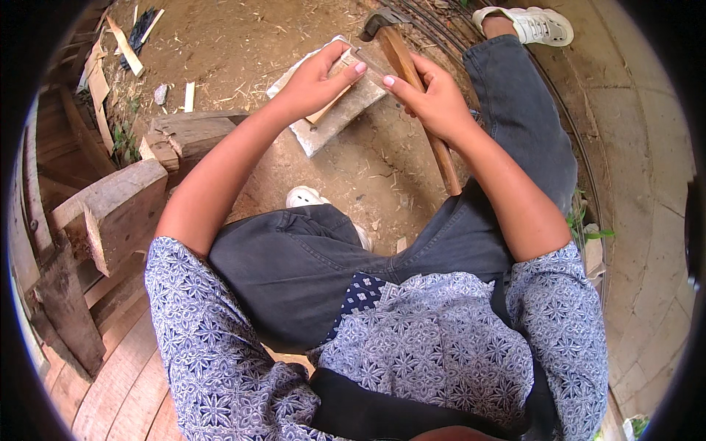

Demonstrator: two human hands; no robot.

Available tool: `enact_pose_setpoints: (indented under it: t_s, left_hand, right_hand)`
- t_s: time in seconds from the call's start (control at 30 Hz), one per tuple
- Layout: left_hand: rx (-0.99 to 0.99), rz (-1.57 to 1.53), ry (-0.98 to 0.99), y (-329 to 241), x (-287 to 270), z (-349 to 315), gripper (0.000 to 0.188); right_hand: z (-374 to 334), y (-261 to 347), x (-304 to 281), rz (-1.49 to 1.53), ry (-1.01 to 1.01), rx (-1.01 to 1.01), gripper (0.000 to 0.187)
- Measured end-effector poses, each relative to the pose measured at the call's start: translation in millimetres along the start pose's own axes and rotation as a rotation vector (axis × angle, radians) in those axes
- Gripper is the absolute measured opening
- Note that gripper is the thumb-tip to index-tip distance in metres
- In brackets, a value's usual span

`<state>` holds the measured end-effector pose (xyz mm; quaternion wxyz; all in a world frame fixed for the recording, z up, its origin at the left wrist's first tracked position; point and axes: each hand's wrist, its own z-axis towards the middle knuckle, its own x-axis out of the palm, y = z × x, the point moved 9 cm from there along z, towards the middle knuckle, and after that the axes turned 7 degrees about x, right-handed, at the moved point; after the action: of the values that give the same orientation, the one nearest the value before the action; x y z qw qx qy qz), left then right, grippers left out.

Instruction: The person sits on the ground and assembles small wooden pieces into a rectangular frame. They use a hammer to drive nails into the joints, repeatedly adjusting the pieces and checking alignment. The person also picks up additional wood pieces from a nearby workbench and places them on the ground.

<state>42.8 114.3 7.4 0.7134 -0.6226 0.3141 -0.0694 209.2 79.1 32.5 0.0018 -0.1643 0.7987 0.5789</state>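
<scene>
My left hand point(318, 82) is closed on a small flat piece of wood point(321, 115), its thumb along the top. Beneath lies a pale stone slab point(340, 134) on the dirt. My right hand point(439, 101) grips a hammer point(399, 53) partway along its wooden handle. The dark metal head points away from me, and the handle's butt slants back toward my thigh. Between the two hands runs a thin, narrow strip point(371, 67); its kind is unclear, and so is whether the right fingertips touch it.
Rough timber beams point(118, 209) stand at my left, close to my elbow. Wood offcuts point(123, 45) and shavings litter the dirt at the far left. Dark rods or cables point(434, 28) run along the far right. My legs point(526, 110) are spread around the work spot.
</scene>
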Motion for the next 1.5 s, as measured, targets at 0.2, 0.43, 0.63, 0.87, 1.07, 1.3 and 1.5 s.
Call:
enact_pose_setpoints:
  t_s: [0.2,0.43,0.63,0.87,1.07,1.3,1.5]
  left_hand:
    - [-0.016,0.021,-0.054,-6,-4,-2,0.037]
    - [0.068,0.273,-0.17,-43,-11,0,0.051]
    - [-0.082,-0.019,-0.044,-56,-7,5,0.064]
    - [-0.049,0.116,-0.113,-52,-14,3,0.065]
    - [-0.103,0.213,-0.083,-47,-20,5,0.062]
    - [0.008,0.218,-0.026,-44,-17,7,0.065]
    - [-0.101,0.33,-0.085,2,-11,-2,0.074]
  right_hand:
    - [9,-3,-11,-0.123,-0.127,-0.119,0.072]
    - [9,8,-10,0.184,0.091,-0.072,0.07]
    - [6,20,-13,0.201,0.136,-0.032,0.062]
    - [1,22,-2,0.197,0.148,-0.016,0.062]
    - [-2,27,5,0.217,0.155,-0.057,0.063]
    - [3,16,-2,0.163,0.104,-0.074,0.064]
    - [11,-9,2,0.026,-0.128,-0.077,0.063]
